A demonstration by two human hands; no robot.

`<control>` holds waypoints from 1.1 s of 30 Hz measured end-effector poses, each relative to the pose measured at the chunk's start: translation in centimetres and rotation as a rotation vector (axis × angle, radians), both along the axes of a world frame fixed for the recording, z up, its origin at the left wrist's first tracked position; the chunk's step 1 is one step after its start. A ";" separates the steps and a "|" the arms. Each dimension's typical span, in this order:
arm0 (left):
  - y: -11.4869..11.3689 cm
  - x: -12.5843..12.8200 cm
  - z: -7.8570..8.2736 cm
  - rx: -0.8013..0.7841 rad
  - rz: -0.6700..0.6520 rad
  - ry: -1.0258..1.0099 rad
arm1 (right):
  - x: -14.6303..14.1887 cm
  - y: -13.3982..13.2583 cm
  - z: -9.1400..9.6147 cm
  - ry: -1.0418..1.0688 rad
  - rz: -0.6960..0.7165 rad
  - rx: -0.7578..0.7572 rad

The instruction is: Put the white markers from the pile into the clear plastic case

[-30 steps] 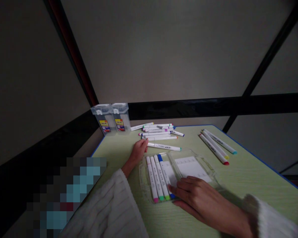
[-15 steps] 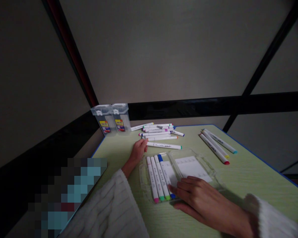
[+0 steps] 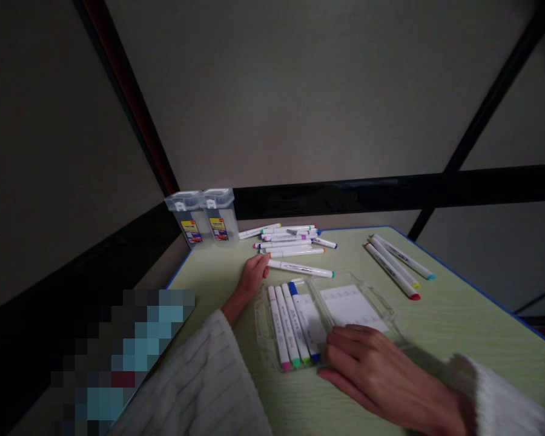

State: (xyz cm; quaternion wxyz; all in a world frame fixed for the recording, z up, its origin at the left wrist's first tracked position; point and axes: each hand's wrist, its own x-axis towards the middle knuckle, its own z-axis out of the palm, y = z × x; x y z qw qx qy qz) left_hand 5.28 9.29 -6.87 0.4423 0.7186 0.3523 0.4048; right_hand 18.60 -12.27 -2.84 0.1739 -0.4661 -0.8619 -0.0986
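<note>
My left hand (image 3: 253, 272) is closed on the near end of a white marker (image 3: 301, 268) with a green tip end, held just above the table behind the case. An open clear plastic marker case (image 3: 260, 327) lies in front of me. Its left half holds several white markers (image 3: 287, 327) side by side, with pink, green, lime and blue ends; the blue-capped one (image 3: 303, 321) is rightmost. My right hand (image 3: 367, 369) is at the case's front edge, fingers curled over it and thumb stretched along the near side. The fingertips are partly hidden.
A pile of white markers (image 3: 290, 244) lies at the back of the table (image 3: 345, 254). Two clear lidded boxes (image 3: 191, 227) with labels stand at the back left. Three markers (image 3: 393, 269) lie on the right. A wall rises behind the table.
My right index finger has drawn back from the blue-capped marker and curled in. The marker in my left hand has tilted, its green end slightly lower.
</note>
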 end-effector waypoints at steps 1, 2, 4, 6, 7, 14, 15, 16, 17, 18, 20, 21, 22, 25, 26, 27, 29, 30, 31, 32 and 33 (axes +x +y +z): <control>0.0 0.0 0.0 -0.002 -0.002 -0.002 | 0.0 0.0 0.0 0.018 -0.011 0.027; 0.0 0.0 0.0 -0.006 -0.003 -0.004 | 0.0 -0.1 0.1 0.037 -0.017 0.057; 0.1 0.0 -0.1 -0.014 -0.006 -0.011 | 0.2 -0.1 0.1 0.082 -0.021 0.123; 0.2 0.0 -0.2 -0.022 -0.007 -0.019 | 0.4 -0.2 0.1 0.117 -0.023 0.180; 0.2 0.0 -0.2 -0.025 -0.007 -0.025 | 0.6 -0.2 0.1 0.123 -0.029 0.196; 0.1 0.0 -0.1 -0.050 -0.001 -0.066 | 1.3 0.0 -0.4 0.104 -0.023 0.078; 0.1 0.0 0.0 -0.055 0.002 -0.071 | 1.3 0.1 -0.5 0.097 -0.020 0.045; 0.0 0.0 0.1 -0.059 0.005 -0.077 | 1.3 0.2 -0.6 0.090 -0.025 0.013; 0.0 0.0 0.2 -0.064 0.007 -0.081 | 1.3 0.2 -0.7 0.084 -0.031 -0.015; 0.0 0.0 0.2 -0.068 0.010 -0.086 | 1.3 0.3 -0.8 0.083 -0.036 -0.036; -0.1 0.0 0.3 -0.078 0.016 -0.094 | 1.3 0.3 -0.9 0.093 -0.045 -0.075; -0.1 0.0 0.4 -0.082 0.019 -0.099 | 1.4 0.3 -0.9 0.103 -0.052 -0.090; -0.2 0.0 0.4 -0.088 0.022 -0.103 | 1.4 0.3 -0.9 0.111 -0.062 -0.104; -0.3 0.1 0.6 -0.104 0.028 -0.113 | 1.6 0.3 -0.8 0.130 -0.102 -0.144; -0.4 0.1 0.7 -0.108 0.031 -0.116 | 1.6 0.3 -0.8 0.133 -0.110 -0.154; -0.5 0.2 0.8 -0.111 0.034 -0.118 | 1.6 0.3 -0.8 0.137 -0.116 -0.165; -0.6 0.2 1.0 -0.115 0.040 -0.122 | 1.6 0.3 -0.9 0.145 -0.123 -0.190; -0.7 0.2 1.1 -0.117 0.043 -0.124 | 1.6 0.4 -0.9 0.150 -0.124 -0.203; -0.8 0.2 1.2 -0.118 0.047 -0.125 | 1.6 0.4 -1.0 0.159 -0.127 -0.216; -0.8 0.2 1.2 -0.120 0.051 -0.125 | 1.6 0.4 -1.0 0.168 -0.133 -0.231; -0.8 0.2 1.2 -0.122 0.056 -0.124 | 1.6 0.4 -1.0 0.177 -0.141 -0.246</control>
